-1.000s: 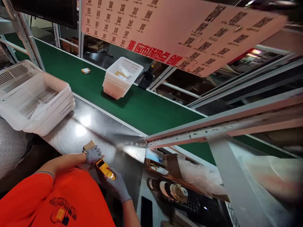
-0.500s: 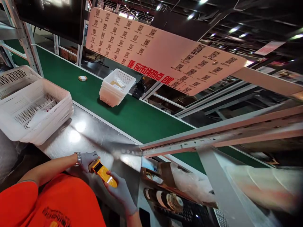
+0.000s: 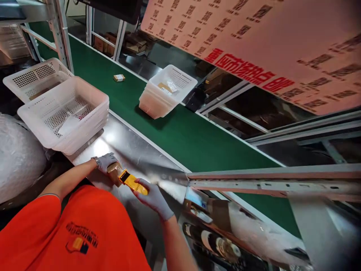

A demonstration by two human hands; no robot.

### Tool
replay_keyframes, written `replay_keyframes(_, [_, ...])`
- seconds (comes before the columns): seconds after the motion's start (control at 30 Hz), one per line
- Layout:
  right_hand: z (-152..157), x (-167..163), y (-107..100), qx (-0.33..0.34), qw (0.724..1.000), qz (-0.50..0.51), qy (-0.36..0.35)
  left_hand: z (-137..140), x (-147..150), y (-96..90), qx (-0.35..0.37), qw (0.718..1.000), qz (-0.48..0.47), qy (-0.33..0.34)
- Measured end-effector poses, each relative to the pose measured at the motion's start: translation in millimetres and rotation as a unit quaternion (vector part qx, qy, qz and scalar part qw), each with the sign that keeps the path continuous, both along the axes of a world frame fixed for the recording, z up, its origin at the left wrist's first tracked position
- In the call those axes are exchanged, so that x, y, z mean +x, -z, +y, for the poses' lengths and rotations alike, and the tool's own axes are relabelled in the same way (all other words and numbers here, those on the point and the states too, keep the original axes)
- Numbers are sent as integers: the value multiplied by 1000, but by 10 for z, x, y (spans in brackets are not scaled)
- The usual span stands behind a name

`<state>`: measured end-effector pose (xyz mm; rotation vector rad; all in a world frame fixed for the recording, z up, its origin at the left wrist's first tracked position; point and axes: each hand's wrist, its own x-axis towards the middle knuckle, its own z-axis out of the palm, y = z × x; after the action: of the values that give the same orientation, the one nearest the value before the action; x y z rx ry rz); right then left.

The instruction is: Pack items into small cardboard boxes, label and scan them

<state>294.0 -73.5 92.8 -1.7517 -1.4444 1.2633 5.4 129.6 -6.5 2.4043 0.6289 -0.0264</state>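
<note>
My right hand [image 3: 154,197], in a grey glove, grips a yellow handheld scanner [image 3: 132,182] over the steel worktop [image 3: 135,150]. The scanner's head points at a small brown cardboard box [image 3: 114,172] that my gloved left hand [image 3: 107,162] holds just to its left. A watch sits on my left wrist. Both hands are close to my orange shirt, at the near edge of the worktop.
A stack of white perforated baskets [image 3: 64,116] stands on the worktop at the left, with another basket [image 3: 34,77] behind it. On the green conveyor belt [image 3: 191,139] ride a white basket stack [image 3: 166,92] and a small box [image 3: 119,77]. A code sheet [image 3: 254,45] hangs overhead.
The view has swung and dropped, shifting the scene rightward. My hands stay together, the scanner still against the small box, now slightly higher in view.
</note>
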Motion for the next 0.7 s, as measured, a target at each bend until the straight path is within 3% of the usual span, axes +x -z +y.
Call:
replay_keyframes(0.17, [224,-207,437,28,999,-27,-15,127,-172,154,19,996,76,-51])
replay_keyframes(0.33, [370,-427,835,0,999,-2,37,-120,-16,351,54,992,108,-38])
replay_keyframes(0.5, [300,-389,735,-11,999,-26,24,-400,198,495,47,991,126,-18])
replay_keyframes(0.7, [-118,-47,487,-73,994,-87,3,-400,259,501,51,983,178,-12])
